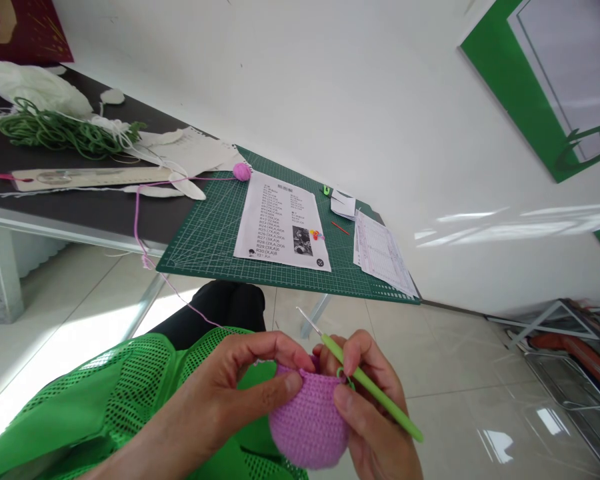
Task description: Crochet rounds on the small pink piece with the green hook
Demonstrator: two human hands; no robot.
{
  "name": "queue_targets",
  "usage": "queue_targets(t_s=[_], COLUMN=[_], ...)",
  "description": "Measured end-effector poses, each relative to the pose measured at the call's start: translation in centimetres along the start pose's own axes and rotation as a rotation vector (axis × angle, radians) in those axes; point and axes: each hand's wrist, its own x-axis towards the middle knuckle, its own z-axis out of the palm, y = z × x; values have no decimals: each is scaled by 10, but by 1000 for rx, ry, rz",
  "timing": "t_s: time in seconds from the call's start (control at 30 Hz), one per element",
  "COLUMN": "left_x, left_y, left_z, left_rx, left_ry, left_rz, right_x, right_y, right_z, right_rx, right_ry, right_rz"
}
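My left hand (240, 393) pinches the rim of a round pink crocheted piece (307, 423) held over my lap. My right hand (373, 407) grips a green-handled crochet hook (375, 393) with its metal tip pointing up and left, and its thumb rests on the pink piece. A small green stitch marker (347, 377) hangs at the rim. A pink yarn strand (145, 247) runs from my lap up to a small pink yarn ball (241, 171) on the table.
A green cutting mat (205, 233) on a dark table carries a printed pattern sheet (280, 223), more papers (383, 253), and small clips. Green cord (55, 130), white fabric (35, 83) and a ruler (90, 177) lie at the left. Tiled floor lies below; metal frames stand at the right.
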Motion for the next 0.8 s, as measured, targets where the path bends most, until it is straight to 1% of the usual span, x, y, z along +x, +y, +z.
queue_targets(t_s=[0.07,0.13,0.3,0.5,0.57,0.7,0.8], left_x=[0,0,2,1,0,1,2], left_y=[-2,-4,-4,-1,-1,-2,-2], left_z=[-1,0,1,2,2,2,2], left_rx=[20,38,82,150,160,170,164], left_ry=[12,22,48,73,76,92,81], left_rz=[-17,-8,24,15,20,28,32], right_x=[-1,-2,-2,-1,-1,-2,-1], right_y=[-2,-4,-5,-4,-6,-10,-11], right_z=[2,4,7,7,10,19,23], right_rx=[67,102,118,115,123,136,136], right_ry=[40,54,71,40,66,160,175], right_rz=[66,88,89,67,73,117,115])
